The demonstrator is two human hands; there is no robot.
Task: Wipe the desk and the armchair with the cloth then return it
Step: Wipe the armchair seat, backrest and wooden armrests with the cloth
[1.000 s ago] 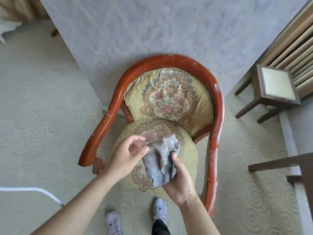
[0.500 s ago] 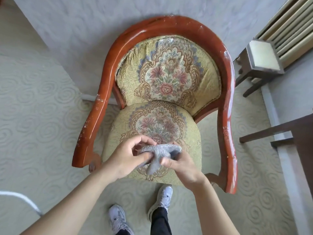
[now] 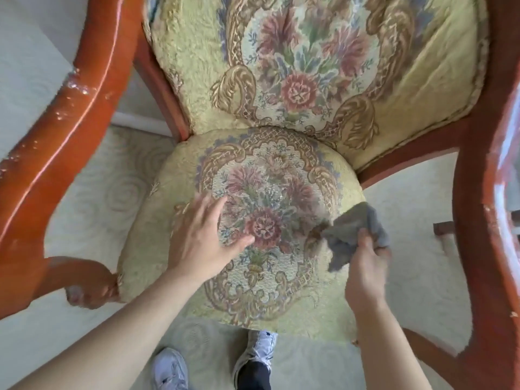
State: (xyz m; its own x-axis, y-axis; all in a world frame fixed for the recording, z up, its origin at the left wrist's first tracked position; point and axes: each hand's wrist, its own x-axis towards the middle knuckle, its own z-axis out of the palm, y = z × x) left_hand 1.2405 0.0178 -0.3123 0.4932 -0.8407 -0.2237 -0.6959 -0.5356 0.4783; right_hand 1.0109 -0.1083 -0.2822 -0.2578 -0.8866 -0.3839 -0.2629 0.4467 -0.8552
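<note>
head view: only one I have, looking straight down on the armchair (image 3: 281,66), which fills most of the frame.
left hand (image 3: 205,237): I see it flat on the seat cushion (image 3: 157,249), left of centre; fingers (image 3: 216,206) straight and released, holding nothing; blurred at the tips.
right hand (image 3: 365,266): right of centre, over the right edge of the seat; fingers curled, grasping the cloth (image 3: 357,229).
cloth: grey, bunched, sticking up and left out of my right fist; can't tell if it touches the seat fabric.
armchair: floral yellow upholstery on seat and backrest, glossy red-brown wooden frame; left armrest (image 3: 56,136) runs down the left of the frame, right armrest (image 3: 489,192) down the right edge, both with chipped finish.
floor: pale carpet (image 3: 107,187) with swirl pattern showing between arms and seat.
feet: two light sneakers (image 3: 259,356) at bottom centre, just below the seat's front edge.
</note>
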